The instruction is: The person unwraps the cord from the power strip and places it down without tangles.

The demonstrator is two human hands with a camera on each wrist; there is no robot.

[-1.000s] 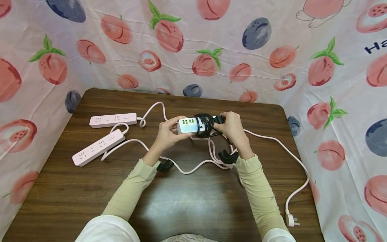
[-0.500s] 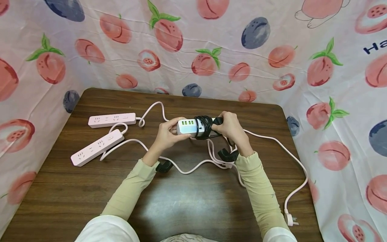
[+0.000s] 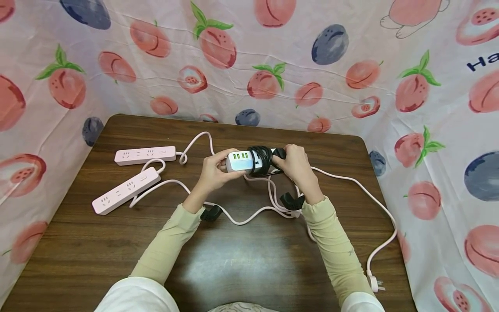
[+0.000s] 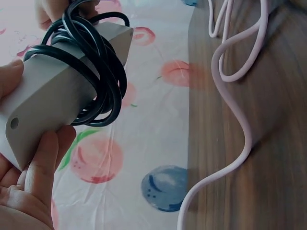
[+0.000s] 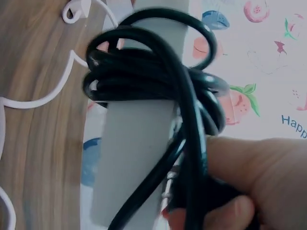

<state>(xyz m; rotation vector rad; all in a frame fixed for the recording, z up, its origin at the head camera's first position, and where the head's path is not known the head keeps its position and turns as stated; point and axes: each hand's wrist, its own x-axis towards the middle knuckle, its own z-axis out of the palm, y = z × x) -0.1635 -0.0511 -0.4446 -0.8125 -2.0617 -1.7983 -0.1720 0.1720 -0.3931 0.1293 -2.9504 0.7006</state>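
Observation:
Held up over the middle of the table is a white power strip [image 3: 239, 161] with several green USB ports. Its black cord [image 3: 263, 160] is wound in several loops around the strip's middle. My left hand [image 3: 213, 171] grips the strip's left end, with thumb and fingers on opposite sides in the left wrist view. At the other end, my right hand [image 3: 298, 167] grips the black plug [image 3: 279, 152] against the strip. The right wrist view shows the thumb and fingers [image 5: 230, 215] around this dark plug, partly hidden behind a strand of cord.
Two pink power strips, one behind [image 3: 145, 155] and one in front [image 3: 126, 190], lie at the left of the brown table [image 3: 234, 264]. Their pink cords [image 3: 257, 212] snake beneath my hands, bunching under the right wrist. One pink plug [image 3: 374, 284] lies near the right edge. Fruit-printed cloth surrounds the table.
Both hands and the white power strip have shifted slightly left. The grip and the cord's winding look the same.

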